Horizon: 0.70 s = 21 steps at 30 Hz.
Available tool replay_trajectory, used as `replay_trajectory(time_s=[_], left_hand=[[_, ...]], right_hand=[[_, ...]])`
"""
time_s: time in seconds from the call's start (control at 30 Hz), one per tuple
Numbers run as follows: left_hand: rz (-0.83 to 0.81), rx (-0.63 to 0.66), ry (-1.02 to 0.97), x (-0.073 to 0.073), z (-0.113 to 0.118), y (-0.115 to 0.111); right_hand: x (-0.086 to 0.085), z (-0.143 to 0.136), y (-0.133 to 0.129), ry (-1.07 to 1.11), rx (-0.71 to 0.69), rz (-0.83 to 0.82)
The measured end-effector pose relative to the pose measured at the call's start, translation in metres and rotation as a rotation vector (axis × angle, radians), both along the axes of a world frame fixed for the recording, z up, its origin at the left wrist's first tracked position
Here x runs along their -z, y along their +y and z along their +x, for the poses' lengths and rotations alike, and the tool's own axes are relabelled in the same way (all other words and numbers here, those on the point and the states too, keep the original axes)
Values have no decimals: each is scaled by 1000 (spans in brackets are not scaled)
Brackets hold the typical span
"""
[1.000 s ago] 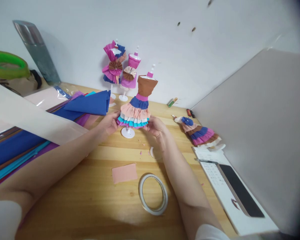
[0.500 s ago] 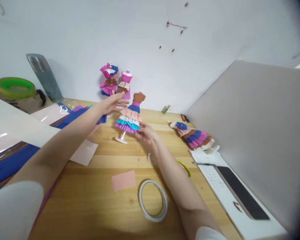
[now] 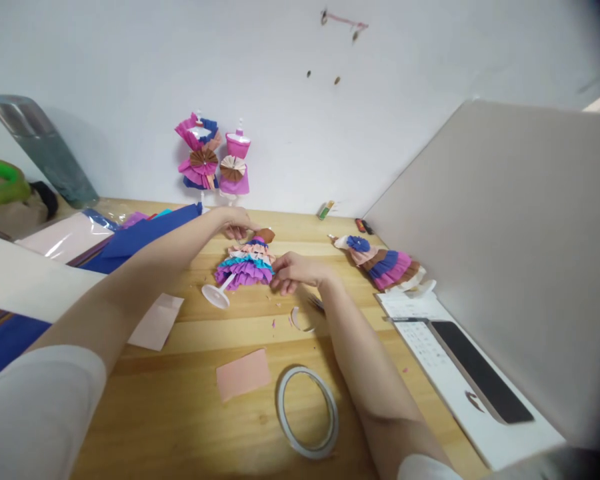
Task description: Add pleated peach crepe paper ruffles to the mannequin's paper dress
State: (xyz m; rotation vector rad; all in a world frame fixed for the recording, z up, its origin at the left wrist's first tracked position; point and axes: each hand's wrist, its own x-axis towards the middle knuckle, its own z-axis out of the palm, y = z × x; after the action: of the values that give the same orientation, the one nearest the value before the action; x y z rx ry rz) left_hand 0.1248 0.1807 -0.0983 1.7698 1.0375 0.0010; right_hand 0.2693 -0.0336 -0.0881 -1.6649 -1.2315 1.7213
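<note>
A miniature dress form leans far back in the middle of the table, its round white base tipped up towards me. It has a brown top and a tiered crepe paper skirt in blue, peach, white, turquoise and purple. My left hand has its fingers closed at the neck end of the form; their tips are partly hidden. At the skirt's right edge, the curled fingers of my right hand hold the purple and turquoise hem. Scissors lie partly under my right wrist.
Two dressed miniature forms stand by the wall. Another dress form lies at right beside a white box. A roll of tape, pink paper and paper scraps lie in front. Blue crepe paper and a flask are at left.
The dress form has gone from nearly upright to leaning far back, base towards me. My left hand has moved from beside it to its neck end. My right hand stays at the hem.
</note>
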Motion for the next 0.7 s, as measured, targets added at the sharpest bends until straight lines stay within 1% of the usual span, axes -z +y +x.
replay_trajectory(time_s=[0.07, 0.13, 0.2, 0.23, 0.3, 0.37, 0.47, 0.6, 0.7], left_hand=[[-4, 8, -7, 5, 4, 1], [3, 13, -32, 9, 10, 0], [23, 2, -76, 10, 17, -4], [39, -12, -94, 10, 21, -6], [77, -50, -103, 10, 27, -13], [117, -89, -76, 8, 32, -21], [170, -141, -29, 4, 36, -32], [211, -202, -10, -6, 34, -43], [246, -250, -54, -18, 27, -44]], right_hand=[[-11, 8, -6, -52, -55, -7], [-20, 9, -12, -174, -137, 33], [-23, 2, -15, -311, -223, 94], [-22, -3, -16, -379, -245, 121], [-16, -16, -16, -485, -224, 161], [-9, -27, -14, -561, -160, 198], [-1, -33, -10, -577, -110, 264], [-6, -29, -8, -590, -64, 388], [-11, -30, -8, -643, 13, 515]])
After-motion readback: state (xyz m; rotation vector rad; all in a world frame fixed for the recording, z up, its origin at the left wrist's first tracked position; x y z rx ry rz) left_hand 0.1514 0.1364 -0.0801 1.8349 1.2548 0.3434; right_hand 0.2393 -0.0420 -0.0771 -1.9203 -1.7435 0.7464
